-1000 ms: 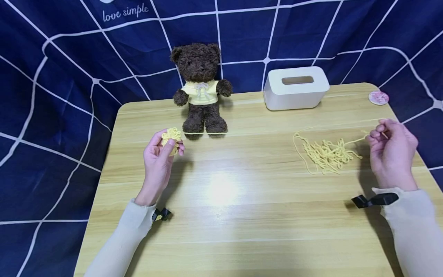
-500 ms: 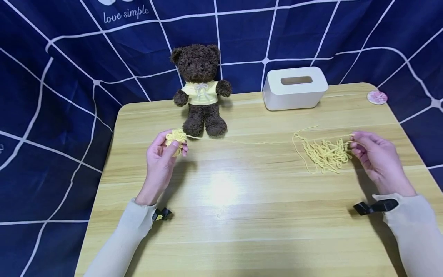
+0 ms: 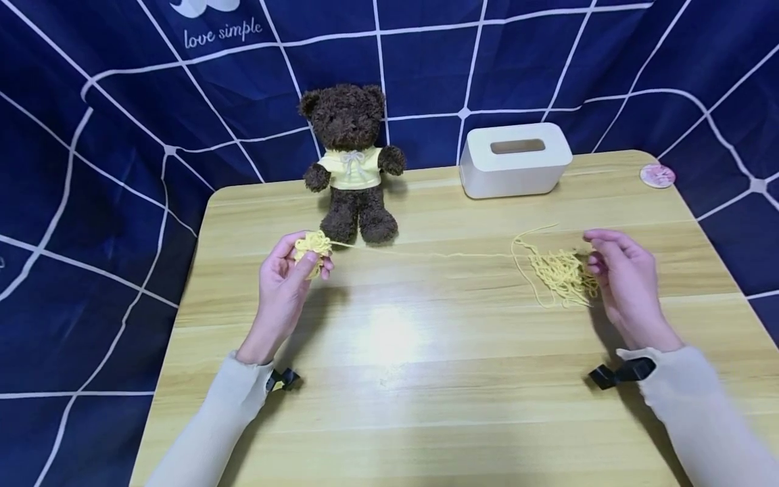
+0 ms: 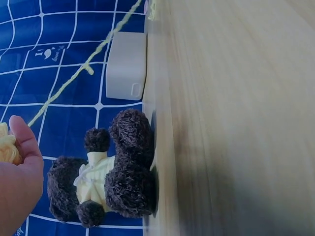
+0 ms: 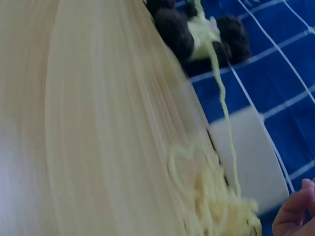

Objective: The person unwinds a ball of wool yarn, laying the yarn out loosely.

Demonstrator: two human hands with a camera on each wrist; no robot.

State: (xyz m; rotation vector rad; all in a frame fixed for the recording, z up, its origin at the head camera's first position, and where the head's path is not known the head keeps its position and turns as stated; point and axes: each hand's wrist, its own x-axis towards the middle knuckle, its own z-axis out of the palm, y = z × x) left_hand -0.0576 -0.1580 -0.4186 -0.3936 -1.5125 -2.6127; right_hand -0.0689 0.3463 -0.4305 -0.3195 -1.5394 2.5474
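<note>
In the head view my left hand (image 3: 286,281) pinches a small yellow yarn bundle (image 3: 316,242) between thumb and fingers, above the table's left part. From it a thin yarn strand (image 3: 426,253) runs right to a loose yarn pile (image 3: 562,276) on the table. My right hand (image 3: 623,287) is at the pile's right side, its fingers bent. Whether it holds yarn I cannot tell. In the right wrist view the strand comes down into the pile (image 5: 216,211), while the right hand's fingers (image 5: 293,211) show at the right edge.
A brown teddy bear (image 3: 353,166) in a yellow shirt sits at the back of the wooden table (image 3: 389,406). To its right stands a white tissue box (image 3: 517,169). A round pink disc (image 3: 657,176) lies near the back right corner. Blue cloth (image 3: 426,67) hangs behind.
My right hand has moved left from the right edge to the pile, and the strand, earlier at its fingertips, hangs slacker. The left hand has shifted slightly right, still holding the yarn bundle.
</note>
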